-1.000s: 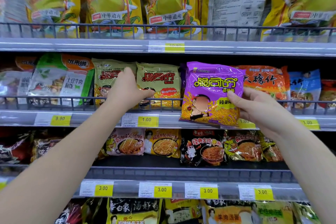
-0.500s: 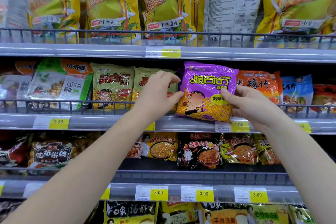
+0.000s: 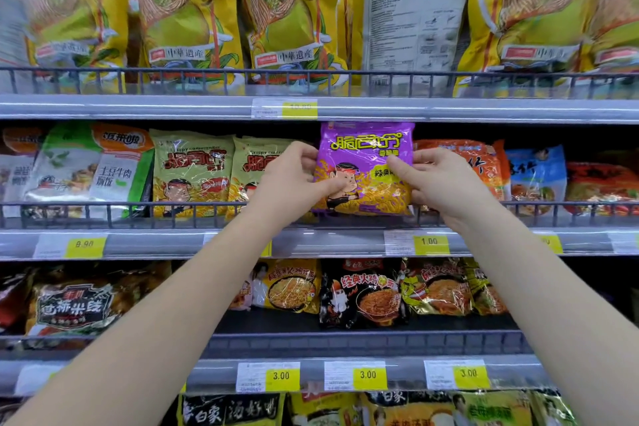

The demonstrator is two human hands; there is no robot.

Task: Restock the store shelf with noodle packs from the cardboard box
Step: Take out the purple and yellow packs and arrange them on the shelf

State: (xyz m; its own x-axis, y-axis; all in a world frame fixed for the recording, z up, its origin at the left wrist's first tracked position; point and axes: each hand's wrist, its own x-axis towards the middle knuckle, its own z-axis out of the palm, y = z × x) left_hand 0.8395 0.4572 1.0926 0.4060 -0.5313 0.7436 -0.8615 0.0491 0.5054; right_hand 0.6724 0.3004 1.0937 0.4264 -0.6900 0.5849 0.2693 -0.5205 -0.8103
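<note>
A purple noodle pack (image 3: 363,162) stands upright on the middle shelf (image 3: 328,242), behind the wire rail (image 3: 103,209). My left hand (image 3: 294,180) grips its left edge, thumb across the front. My right hand (image 3: 439,180) grips its right edge, thumb on the front. Green noodle packs (image 3: 192,171) of the same brand stand just left of it, and an orange pack (image 3: 463,157) stands to its right, partly behind my right hand. The cardboard box is out of view.
Tall yellow noodle bags (image 3: 283,10) fill the top shelf. Black and yellow packs (image 3: 363,294) lie on the shelf below, with a gap in front of them. Price tags (image 3: 430,241) line the shelf edges. Blue and red packs (image 3: 536,173) stand at the far right.
Both hands brought the purple pack up and back over the wire rail into the middle shelf. My left hand left the green packs and took hold of the pack's left edge.
</note>
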